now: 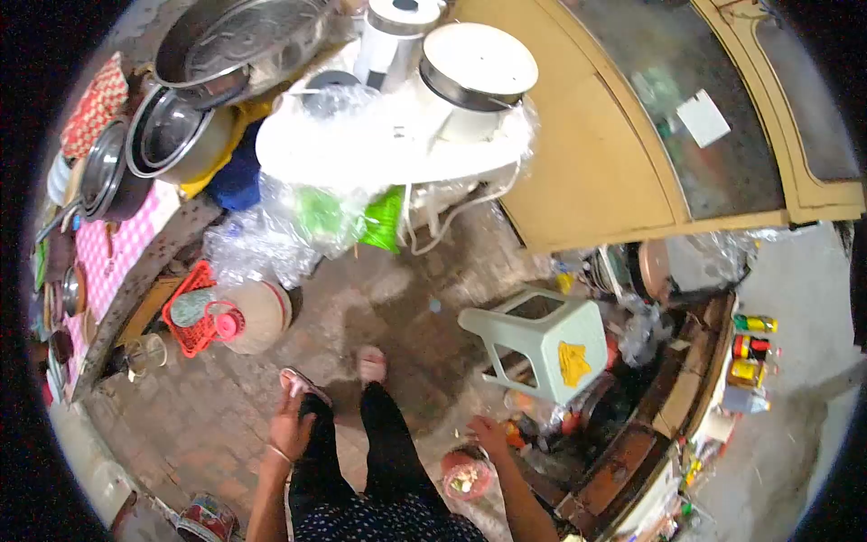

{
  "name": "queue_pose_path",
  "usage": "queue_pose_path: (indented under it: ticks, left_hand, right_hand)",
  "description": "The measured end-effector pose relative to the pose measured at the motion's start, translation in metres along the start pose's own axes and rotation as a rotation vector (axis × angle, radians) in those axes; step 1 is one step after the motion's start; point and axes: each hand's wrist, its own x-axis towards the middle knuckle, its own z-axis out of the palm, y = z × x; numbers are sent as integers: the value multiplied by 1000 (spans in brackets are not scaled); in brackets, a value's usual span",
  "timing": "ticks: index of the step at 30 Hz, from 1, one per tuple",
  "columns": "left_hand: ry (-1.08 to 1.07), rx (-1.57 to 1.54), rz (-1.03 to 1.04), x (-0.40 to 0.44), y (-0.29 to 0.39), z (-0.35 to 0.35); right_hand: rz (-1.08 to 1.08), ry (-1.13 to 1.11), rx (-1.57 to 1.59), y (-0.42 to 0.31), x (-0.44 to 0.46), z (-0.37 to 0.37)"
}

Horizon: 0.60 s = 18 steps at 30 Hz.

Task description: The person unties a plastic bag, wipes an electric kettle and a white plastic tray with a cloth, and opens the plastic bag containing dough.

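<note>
My left hand (290,425), with a thin bracelet at the wrist, hangs over my left leg and foot. Its fingers are stretched and nothing shows in them. On the other side of my legs, my right hand (489,436) is held low with fingers slightly bent and apart, seemingly without anything in it. Just below it in view stands a small pink container (469,479) with pale scraps inside; whether the hand touches it I cannot tell. A pale green plastic stool (533,339) with a yellow patch on its seat lies on its side beyond that hand.
Ahead, a white table (316,149) carries appliances and plastic bags. A large jug (262,316) with a pink cap stands beside a red basket (190,312). Pots (172,135) line the left counter (122,244). At right are a yellowish cabinet (587,135) and several bottles (750,348).
</note>
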Motion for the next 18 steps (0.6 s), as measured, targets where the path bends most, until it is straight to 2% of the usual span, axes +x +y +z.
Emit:
queue_pose_path:
  ticks: [1,4,5,7,8,11,14,16,18]
  left_hand:
    - [-55,-51,-70,7,25,-8]
    - [-10,-100,23,22,34,10]
    - [-26,-120,75,24,43,9]
    - [-20,-44,20,32,65,2]
    - [-4,-32,53,38,73,1]
    - [23,-14,74,46,97,-8]
    - [89,-91,65,47,118,-14]
    - [69,33,47,44,124,-18]
    - [126,30,52,33,129,-21]
  right_hand:
    - [-3,337,-396,-29,-39,52]
    - [-33,400,-276,-28,-55,50]
    - [-24,381,-273,-16,-61,38]
    - [-122,237,-234,2,-52,12]
    - [-7,330,-284,-13,-59,29]
    - [-46,271,-97,-4,-50,16]
    - [39,292,-146,-41,-61,37]
    - [97,279,-219,-54,-51,38]
    - [99,284,-257,-70,-48,44]
